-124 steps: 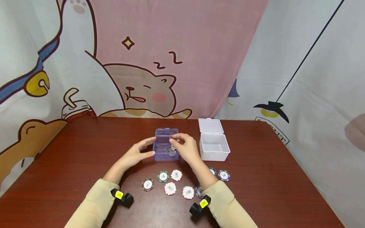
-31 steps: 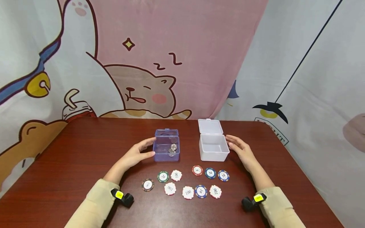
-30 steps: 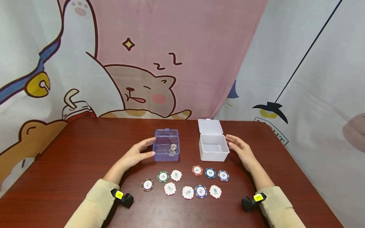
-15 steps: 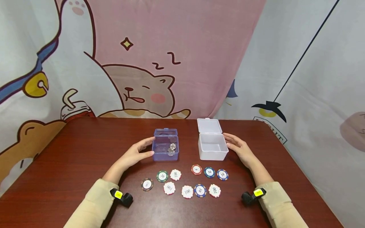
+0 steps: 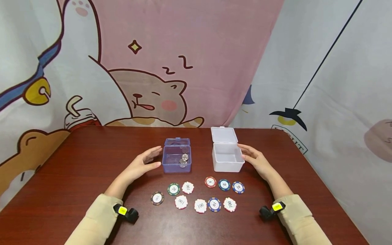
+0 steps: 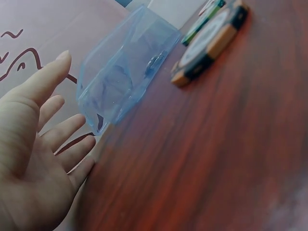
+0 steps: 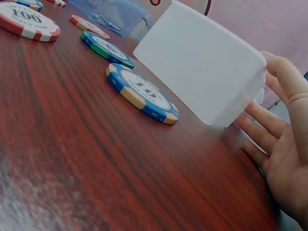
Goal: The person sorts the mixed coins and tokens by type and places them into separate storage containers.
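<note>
A translucent blue box (image 5: 176, 167), its lid raised at the back, stands on the table with several silver coins (image 5: 183, 160) in its right side. Just left of it is my left hand (image 5: 138, 167), fingers spread and a small gap from the box wall, holding nothing. To the right stands a white box (image 5: 228, 166) with its lid also up and no contents visible. My right hand (image 5: 258, 162) is at that box's right side, thumb and relaxed fingers against or very near the wall; the right wrist view (image 7: 288, 159) shows the fingers extended.
Several poker chips lie flat in front of the boxes, among them a green chip (image 5: 173, 189), a red chip (image 5: 210, 182), a black-and-orange chip (image 5: 157, 198) and a white chip (image 5: 200, 206). The brown table (image 5: 101, 153) ends at a cartoon-printed curtain (image 5: 226, 51).
Earlier my right hand was at the blue box with coins; it moved right to the white box. In the last half second my left hand has drawn slightly left, off the blue box.
</note>
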Motion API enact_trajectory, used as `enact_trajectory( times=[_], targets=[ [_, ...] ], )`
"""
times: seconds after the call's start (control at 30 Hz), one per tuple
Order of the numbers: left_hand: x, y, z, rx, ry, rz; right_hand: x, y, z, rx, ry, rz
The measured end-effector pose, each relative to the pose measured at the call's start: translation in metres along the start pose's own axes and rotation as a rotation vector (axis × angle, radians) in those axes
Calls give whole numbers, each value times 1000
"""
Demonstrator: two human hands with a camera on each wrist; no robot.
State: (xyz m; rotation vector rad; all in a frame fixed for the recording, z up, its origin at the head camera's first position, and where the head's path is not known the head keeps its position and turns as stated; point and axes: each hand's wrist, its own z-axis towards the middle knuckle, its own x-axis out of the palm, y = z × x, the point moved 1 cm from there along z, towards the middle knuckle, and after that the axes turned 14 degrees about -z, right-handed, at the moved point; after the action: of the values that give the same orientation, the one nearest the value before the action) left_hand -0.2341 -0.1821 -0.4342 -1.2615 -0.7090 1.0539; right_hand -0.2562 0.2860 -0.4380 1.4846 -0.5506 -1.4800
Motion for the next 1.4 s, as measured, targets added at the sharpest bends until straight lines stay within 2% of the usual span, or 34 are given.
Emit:
enact_trajectory(
  times=[0.33, 0.53, 0.73, 0.83, 0.93, 1.13, 1.4],
  targets=[
    [-1, -6, -12, 14, -24, 36, 2, -1, 2, -4, 5, 12],
    [-1, -11, -28, 48, -26, 78, 3, -1, 3, 15, 13, 20],
    [1, -18, -47, 32, -1, 107, 3, -3, 4, 9, 19, 20],
    [3, -20, -54, 15, 35, 128, 2, -3, 3, 12, 19, 17],
    [5, -20, -60, 16, 102, 148, 2, -3, 2, 19, 16, 16],
    [13, -22, -64, 81, 259, 170, 0, -3, 0, 17, 7, 10],
    [19, -20, -64, 83, 345, 140, 0, -2, -1, 11, 8, 3]
  ],
)
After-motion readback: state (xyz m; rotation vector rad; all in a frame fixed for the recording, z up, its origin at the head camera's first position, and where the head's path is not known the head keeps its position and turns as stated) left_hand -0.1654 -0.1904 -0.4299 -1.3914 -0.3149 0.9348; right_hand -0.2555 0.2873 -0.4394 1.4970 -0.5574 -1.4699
